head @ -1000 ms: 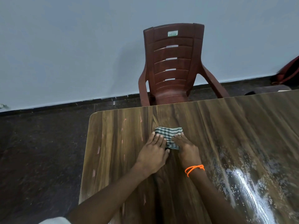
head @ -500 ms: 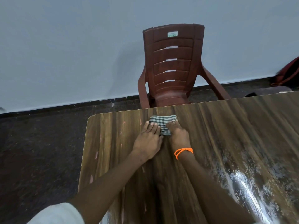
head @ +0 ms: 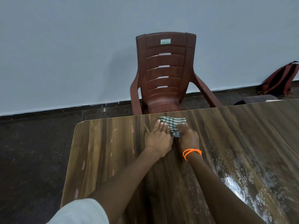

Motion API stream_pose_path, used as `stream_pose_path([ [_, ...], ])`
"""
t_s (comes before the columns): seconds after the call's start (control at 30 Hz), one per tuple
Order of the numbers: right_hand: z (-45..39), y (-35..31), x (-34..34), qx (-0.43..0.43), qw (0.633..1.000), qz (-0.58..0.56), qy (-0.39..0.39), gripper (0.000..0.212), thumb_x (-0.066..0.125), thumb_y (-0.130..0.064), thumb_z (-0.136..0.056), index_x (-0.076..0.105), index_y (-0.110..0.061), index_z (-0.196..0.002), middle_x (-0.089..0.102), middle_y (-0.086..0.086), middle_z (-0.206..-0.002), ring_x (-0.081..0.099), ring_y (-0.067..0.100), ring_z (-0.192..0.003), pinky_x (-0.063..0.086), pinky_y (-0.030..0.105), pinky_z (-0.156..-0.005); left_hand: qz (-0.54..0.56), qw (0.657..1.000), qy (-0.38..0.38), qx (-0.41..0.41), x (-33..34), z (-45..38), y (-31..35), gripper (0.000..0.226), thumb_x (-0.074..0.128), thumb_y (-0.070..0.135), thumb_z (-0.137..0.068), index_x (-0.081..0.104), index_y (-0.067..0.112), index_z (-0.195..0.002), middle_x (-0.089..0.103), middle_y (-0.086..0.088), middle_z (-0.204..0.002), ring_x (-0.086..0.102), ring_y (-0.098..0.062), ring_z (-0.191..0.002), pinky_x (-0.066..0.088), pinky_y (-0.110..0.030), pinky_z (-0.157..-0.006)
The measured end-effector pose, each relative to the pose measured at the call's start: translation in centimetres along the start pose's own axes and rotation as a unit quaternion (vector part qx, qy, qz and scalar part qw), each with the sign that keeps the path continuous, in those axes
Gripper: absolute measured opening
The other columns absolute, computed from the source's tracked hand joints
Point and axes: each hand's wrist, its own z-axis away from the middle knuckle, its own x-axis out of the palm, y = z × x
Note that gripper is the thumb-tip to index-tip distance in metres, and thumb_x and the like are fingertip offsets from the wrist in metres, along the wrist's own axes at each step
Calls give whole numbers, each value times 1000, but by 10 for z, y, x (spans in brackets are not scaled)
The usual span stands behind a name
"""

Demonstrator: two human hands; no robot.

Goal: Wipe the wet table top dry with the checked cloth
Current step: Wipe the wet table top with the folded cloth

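The folded green-and-white checked cloth point(head: 174, 123) lies flat on the brown wood-grain table top point(head: 103, 152), right at its far edge. My left hand point(head: 159, 139) presses on the cloth's left part with fingers flat and together. Beside it my right hand point(head: 187, 137), with an orange thread band at the wrist, presses on the cloth's near right part. The two hands touch each other and hide the near half of the cloth. Water film and droplets point(head: 242, 180) glisten on the table to the right of my right forearm.
A dark red plastic armchair point(head: 166, 75) stands just behind the table's far edge, against a pale wall. A red-and-black backpack point(head: 279, 80) leans on the wall at the far right. Dark stone floor lies to the left of the table.
Both hands have pushed the cloth away from me across the table, from the middle up to the far edge near the chair. My arms are stretched further out.
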Motion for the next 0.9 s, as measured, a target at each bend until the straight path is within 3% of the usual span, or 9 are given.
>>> stream_pose_path([
  [0.17, -41, -29, 13, 7, 1000, -4, -18, 36, 56, -7, -81, 70, -28, -107, 68, 7, -107, 63, 36, -90, 47, 34, -73, 14, 1000, -1, -11, 3, -17, -41, 61, 22, 38, -104, 31, 0, -150, 34, -17, -156, 23, -28, -147, 1, -45, -122],
  [0.53, -24, -76, 40, -53, 993, -55, -89, 30, 51, -10, -82, 67, -25, -103, 65, 7, -101, 63, 29, -84, 51, 30, -72, 60, 995, 4, -75, 15, 34, -82, 61, 22, 41, -104, 34, 2, -149, 36, -16, -155, 25, -27, -147, 4, -43, -123],
  [0.6, -11, -74, 37, -99, 990, -35, -95, 34, 53, -5, -82, 66, -27, -105, 66, 4, -107, 64, 26, -96, 52, 30, -77, 63, 994, 11, -84, 17, 46, -76, 62, 21, 42, -103, 37, 1, -148, 38, -16, -154, 26, -27, -146, 7, -44, -122],
  [0.73, 12, -55, 31, -129, 985, -53, -106, 44, 54, 2, -82, 66, -25, -113, 62, 1, -127, 49, 20, -127, 49, 37, -95, 62, 996, 9, -69, 20, 67, -55, 68, 17, 46, -101, 37, 0, -147, 40, -18, -152, 28, -28, -146, 9, -44, -122],
  [0.8, 19, -43, 26, -119, 987, -58, -92, 44, 56, 3, -80, 68, -24, -113, 63, 1, -125, 48, 20, -128, 48, 38, -96, 56, 997, 6, -49, 20, 67, -44, 69, 17, 47, -101, 36, -1, -147, 38, -19, -153, 27, -29, -146, 7, -44, -122],
  [0.9, 16, -36, 15, -106, 992, -39, -63, 38, 61, -1, -77, 69, -25, -106, 67, -1, -117, 60, 21, -112, 54, 37, -83, 52, 998, -10, -32, 16, 52, -37, 69, 17, 48, -102, 28, 0, -151, 29, -19, -158, 19, -29, -149, 4, -45, -122],
])
